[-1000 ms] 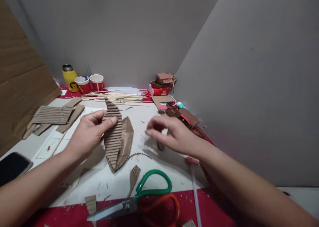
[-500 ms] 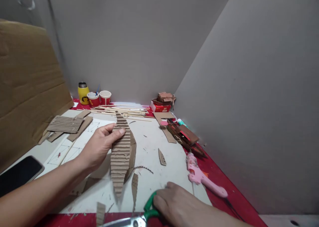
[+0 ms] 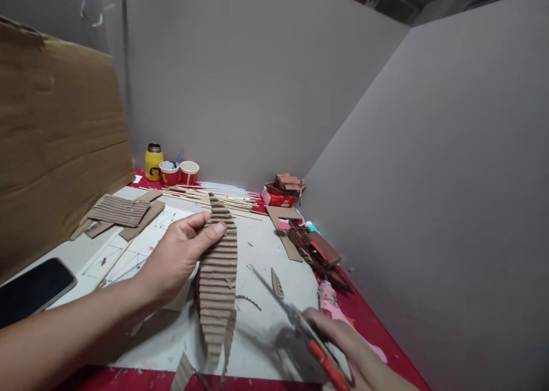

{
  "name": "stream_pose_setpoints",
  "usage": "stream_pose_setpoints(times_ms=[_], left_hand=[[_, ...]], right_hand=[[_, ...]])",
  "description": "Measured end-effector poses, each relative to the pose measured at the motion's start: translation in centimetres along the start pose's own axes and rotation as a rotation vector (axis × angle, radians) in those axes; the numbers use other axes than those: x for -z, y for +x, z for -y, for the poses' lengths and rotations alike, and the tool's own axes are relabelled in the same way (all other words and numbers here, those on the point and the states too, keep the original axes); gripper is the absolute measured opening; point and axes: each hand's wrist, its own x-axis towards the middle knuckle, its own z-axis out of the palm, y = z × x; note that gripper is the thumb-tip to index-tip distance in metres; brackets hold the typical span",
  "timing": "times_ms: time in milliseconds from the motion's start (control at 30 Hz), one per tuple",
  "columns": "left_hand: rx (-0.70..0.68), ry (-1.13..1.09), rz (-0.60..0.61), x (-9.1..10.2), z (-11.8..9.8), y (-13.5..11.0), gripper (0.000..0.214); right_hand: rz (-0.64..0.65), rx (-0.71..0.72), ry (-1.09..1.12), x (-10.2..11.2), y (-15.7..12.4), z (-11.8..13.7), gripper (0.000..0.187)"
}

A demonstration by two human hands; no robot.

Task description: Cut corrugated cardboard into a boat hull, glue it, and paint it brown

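My left hand (image 3: 184,248) pinches a leaf-shaped piece of corrugated cardboard (image 3: 218,282) near its upper end, thumb on the ribbed face. The piece stands upright above the white work surface. In my right hand (image 3: 351,345) is a pair of scissors (image 3: 295,319), with orange-red showing on the handle and the blades pointing up and left. The blades are apart from the cardboard, to its right; blur hides how far they are spread. A small pointed cardboard scrap (image 3: 277,282) lies behind the scissors, and another scrap (image 3: 182,372) lies at the front edge.
A pink glue gun (image 3: 328,296) lies at the right, partly behind my right hand. Brown boat-like models (image 3: 319,248) sit beyond it. At left are a phone (image 3: 38,288), cardboard strips (image 3: 120,209) and a large box (image 3: 64,134). Wooden sticks (image 3: 214,198) and paper cups (image 3: 189,172) stand farther back.
My right hand has lifted the scissors from the front edge, turning the blades up toward the cardboard. The cardboard in my left hand is turned slightly. The view has shifted.
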Motion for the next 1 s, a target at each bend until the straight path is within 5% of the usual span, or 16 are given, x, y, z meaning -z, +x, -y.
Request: stream_pose_setpoints(times_ms=[100, 300, 733, 1000], left_hand=[[0.031, -0.025, 0.019, -0.8, 0.0, -0.8, 0.012], [0.048, -0.025, 0.015, -1.7, 0.5, -1.5, 0.02], [0.033, -0.082, -0.017, -1.8, 1.3, -1.6, 0.021], [0.094, -0.093, -0.027, -2.1, 1.5, -1.8, 0.025]], right_hand=[[-0.036, 0.033, 0.092, -0.5, 1.3, -0.5, 0.078], [-0.094, 0.049, 0.16, -2.9, 3.1, 0.6, 0.076], [-0.112, 0.153, 0.226, -2.9, 3.2, 2.5, 0.06], [-0.002, 0.234, 0.311, -4.2, 4.4, 2.9, 0.042]])
